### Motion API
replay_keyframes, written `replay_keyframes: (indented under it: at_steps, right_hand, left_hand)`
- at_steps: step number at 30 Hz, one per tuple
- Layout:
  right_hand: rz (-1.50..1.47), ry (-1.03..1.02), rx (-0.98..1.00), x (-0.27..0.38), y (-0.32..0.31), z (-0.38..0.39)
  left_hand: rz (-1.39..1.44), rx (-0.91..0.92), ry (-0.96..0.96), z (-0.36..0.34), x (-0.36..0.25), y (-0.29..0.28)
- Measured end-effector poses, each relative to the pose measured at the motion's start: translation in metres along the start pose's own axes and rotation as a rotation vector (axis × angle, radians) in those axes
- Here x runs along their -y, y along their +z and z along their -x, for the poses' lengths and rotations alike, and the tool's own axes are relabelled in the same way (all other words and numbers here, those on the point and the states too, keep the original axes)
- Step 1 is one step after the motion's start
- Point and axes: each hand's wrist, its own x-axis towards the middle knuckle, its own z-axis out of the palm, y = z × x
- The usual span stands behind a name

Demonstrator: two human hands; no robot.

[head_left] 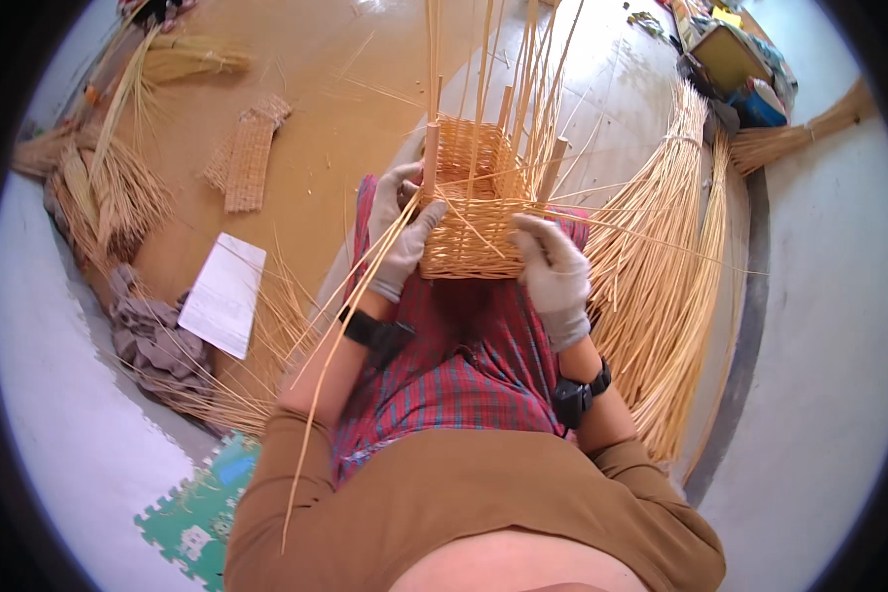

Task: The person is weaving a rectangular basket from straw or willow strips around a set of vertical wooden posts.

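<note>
Wicker basket (pixel 472 247), head view: where does it stand, and how is it held?

One basket, mouth upward, at the centre, between the two hands and over the red checked cloth (pixel 454 395) on the lap. The gloved left hand (pixel 403 237) is closed about the near left corner, its thumb against the front wall. The gloved right hand (pixel 555 261) is half curled at the near right corner; it is blurred, and whether it grips anything cannot be told.

What stands in the way?

Tall uprights (pixel 529 69) rise across the view of the far wall. Loose strands (pixel 363 280) cross the front and trail down over the left forearm.

And the counts?

Corner posts (pixel 432 158): four. Cane bundles, right side: three, namely a broad bundle (pixel 651 266), a narrow bundle (pixel 710 247) alongside it, and a far bundle (pixel 804 138) near the wall. Flat woven panels (pixel 250 163): apparently two, overlapping. White board (pixel 224 296): one, just beside a heap of grey cloth (pixel 153 335). Green foam mat (pixel 178 518): one, lower left. Black wrist devices (pixel 572 403): two, one per forearm. Strands: too many to count.
</note>
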Motion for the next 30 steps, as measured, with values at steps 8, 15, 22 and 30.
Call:
replay_keyframes:
  at_steps: [8, 15, 22, 30]
  right_hand:
    - [0.209, -0.603, 0.326, 0.007, 0.073, 0.021]
    - [-0.576, 0.274, 0.042, -0.027, 0.022, -0.010]
    - [-0.407, 0.284, -0.150, -0.045, 0.026, -0.028]
    - [0.254, -0.458, -0.165, 0.022, 0.086, -0.115]
  left_hand:
    - [0.001, -0.103, 0.131, 0.033, 0.037, -0.015]
    - [-0.580, 0.141, 0.323, -0.011, -0.031, -0.018]
    - [-0.086, 0.427, -0.121, -0.029, 0.004, -0.024]
    - [0.166, 0.158, -0.314, -0.011, 0.023, -0.010]
